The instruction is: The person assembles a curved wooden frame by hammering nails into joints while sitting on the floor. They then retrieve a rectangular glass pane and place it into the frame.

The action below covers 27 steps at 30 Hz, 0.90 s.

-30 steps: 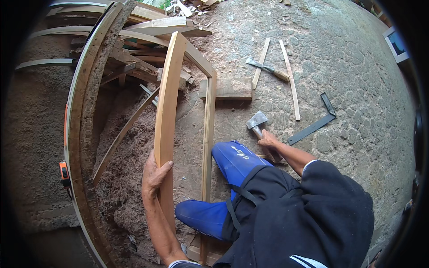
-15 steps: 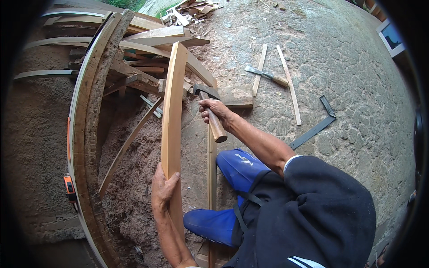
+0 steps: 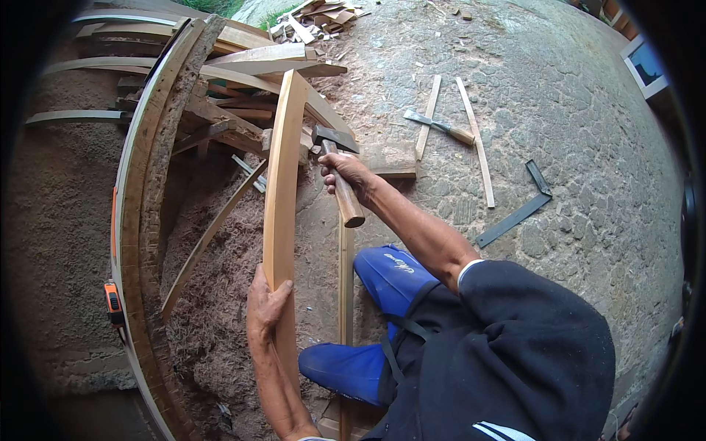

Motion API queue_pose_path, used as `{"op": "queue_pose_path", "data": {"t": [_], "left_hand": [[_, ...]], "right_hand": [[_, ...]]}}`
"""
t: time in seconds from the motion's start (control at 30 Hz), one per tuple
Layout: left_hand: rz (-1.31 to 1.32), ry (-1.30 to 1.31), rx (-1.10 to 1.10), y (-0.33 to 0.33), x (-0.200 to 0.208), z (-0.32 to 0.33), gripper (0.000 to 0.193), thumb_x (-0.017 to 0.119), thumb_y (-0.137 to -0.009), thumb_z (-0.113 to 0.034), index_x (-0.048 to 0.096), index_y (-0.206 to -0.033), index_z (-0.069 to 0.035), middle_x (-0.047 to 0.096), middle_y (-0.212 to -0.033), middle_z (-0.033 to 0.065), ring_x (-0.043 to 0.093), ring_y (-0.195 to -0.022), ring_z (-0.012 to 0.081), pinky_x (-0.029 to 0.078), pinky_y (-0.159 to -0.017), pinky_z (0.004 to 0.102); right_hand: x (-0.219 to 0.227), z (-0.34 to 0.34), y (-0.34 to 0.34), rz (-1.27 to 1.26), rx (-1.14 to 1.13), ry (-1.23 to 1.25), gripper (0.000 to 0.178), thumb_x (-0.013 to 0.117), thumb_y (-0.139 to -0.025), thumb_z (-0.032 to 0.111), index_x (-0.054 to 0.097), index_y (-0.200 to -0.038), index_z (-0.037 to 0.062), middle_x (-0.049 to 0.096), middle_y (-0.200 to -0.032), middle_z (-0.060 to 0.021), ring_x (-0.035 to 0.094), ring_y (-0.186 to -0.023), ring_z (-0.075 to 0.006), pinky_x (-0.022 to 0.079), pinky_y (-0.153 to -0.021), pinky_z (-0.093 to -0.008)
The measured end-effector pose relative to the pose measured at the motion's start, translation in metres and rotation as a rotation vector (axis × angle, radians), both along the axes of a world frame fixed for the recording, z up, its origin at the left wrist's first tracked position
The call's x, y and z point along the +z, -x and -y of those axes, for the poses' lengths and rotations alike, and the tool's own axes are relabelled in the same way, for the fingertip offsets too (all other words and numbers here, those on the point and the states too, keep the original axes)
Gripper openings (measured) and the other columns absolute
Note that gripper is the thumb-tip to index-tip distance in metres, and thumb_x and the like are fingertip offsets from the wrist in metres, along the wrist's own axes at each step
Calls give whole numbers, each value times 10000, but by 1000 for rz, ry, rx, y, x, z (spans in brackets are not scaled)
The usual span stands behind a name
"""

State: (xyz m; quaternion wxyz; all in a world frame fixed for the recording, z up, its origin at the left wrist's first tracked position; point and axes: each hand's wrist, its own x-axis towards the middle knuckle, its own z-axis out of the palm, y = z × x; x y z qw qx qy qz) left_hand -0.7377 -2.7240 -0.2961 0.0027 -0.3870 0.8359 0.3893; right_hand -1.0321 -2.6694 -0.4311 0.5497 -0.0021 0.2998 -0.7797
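Note:
My left hand (image 3: 268, 302) grips the edges of a long, slightly curved board (image 3: 282, 184) of pale wood, its fingers wrapped around it. A second board (image 3: 331, 112) meets its far end at an angle. In my right hand (image 3: 344, 173) is a hammer (image 3: 350, 207), held by its wooden handle close to the dark metal head. The head hangs just right of the long board, apart from it. Beneath my right hand, a narrow wooden strip (image 3: 346, 279) runs toward my knees.
A thick curved beam (image 3: 143, 184) stands at the left, with an orange tape measure (image 3: 113, 303) on its outer side. Rightward on the ground lie a chisel (image 3: 441, 126), two thin strips (image 3: 476, 140) and a metal square (image 3: 515, 220). Scrap wood (image 3: 316, 22) is piled at the far end.
My right hand has shifted slightly left, and the hammer has turned so more of its head shows. My left hand and the board have moved only a little.

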Motion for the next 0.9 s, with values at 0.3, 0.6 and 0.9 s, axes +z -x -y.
{"op": "queue_pose_path", "data": {"t": [0.3, 0.6, 0.9], "left_hand": [[-25, 73, -36, -8, -6, 6, 399, 675, -841, -132, 546, -1199, -15, 683, -968, 128, 672, -853, 204, 546, -760, 363], [-43, 4, -30, -5, -3, 10, 405, 675, -843, -146, 550, -1202, -9, 684, -983, 137, 676, -889, 206, 550, -788, 374], [-49, 47, 2, -6, -3, 11, 428, 678, -848, -134, 538, -1235, -17, 682, -976, 138, 669, -863, 208, 551, -780, 368]], "right_hand": [[-7, 15, 5, -168, 93, -13, 178, 648, -902, 148, 484, -944, 93, 538, -708, 1, 555, -483, -78, 548, -424, -284], [-5, 26, -1, 228, -98, 27, 120, 622, -921, 136, 509, -947, 106, 537, -712, 2, 527, -500, -70, 511, -420, -277], [-2, 26, -4, 238, -148, -120, 100, 609, -921, 128, 514, -934, 98, 523, -710, 10, 521, -504, -79, 518, -433, -277]]}}
